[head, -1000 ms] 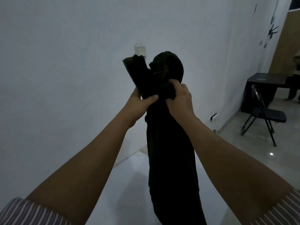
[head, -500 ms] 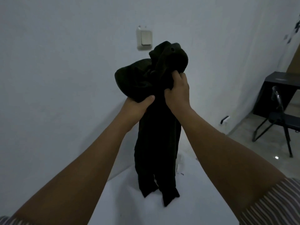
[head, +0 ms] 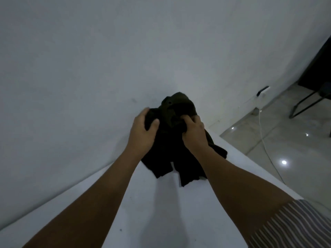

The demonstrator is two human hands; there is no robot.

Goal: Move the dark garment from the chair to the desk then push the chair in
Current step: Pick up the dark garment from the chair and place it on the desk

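The dark garment (head: 172,154) is bunched in a heap on the far end of the white desk (head: 161,212), close to the wall. Its lower ends lie spread on the desk top. My left hand (head: 141,133) grips its left side and my right hand (head: 194,133) grips its upper right folds. Both arms reach forward over the desk. The chair the garment came from is out of view.
A white wall rises right behind the desk. To the right lies a glossy tiled floor with a white cable (head: 265,140) running from a wall socket (head: 263,90). A black folding chair (head: 311,99) and a dark table (head: 318,65) stand at the far right.
Both hands have lowered the garment from held up in the air down onto the desk, where it has collapsed into a heap. The view has tilted downward.
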